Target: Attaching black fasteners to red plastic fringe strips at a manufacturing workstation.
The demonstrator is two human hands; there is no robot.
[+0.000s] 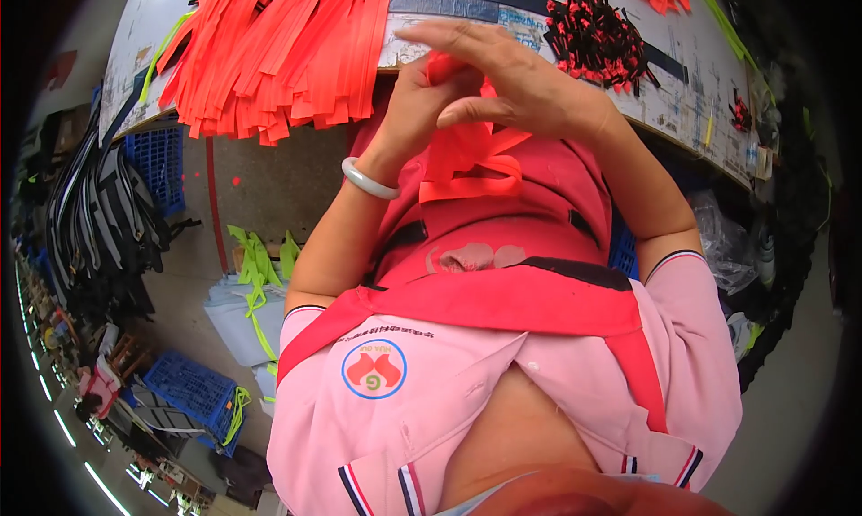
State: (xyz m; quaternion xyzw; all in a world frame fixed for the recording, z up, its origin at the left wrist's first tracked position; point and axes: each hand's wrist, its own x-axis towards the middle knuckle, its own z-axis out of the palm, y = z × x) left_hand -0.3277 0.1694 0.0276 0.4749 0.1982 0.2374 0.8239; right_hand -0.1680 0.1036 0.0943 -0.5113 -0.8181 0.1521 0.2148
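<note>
In front of my apron, my left hand (419, 105), with a pale bangle (370, 178) on its wrist, is closed around orange-red fabric straps (469, 167). Folded and looped, their lower ends hang below it against the apron (539, 206). Over the top of this grip reaches my right hand (514, 74), fingers stretched out and thumb apart. It hides part of the strap and some of my left fingers. To the left, a thick layer of long orange-red straps (278, 49) drapes over the near edge of the table.
On the worn white table (696, 112), a heap of small black-and-red pieces (597, 40) lies right of my hands. Blue crates (193, 390) stand on the floor at left, near hanging black and grey straps (103, 202). Yellow-green strips (256, 269) lie on pale sheets. A person (94, 386) is far left.
</note>
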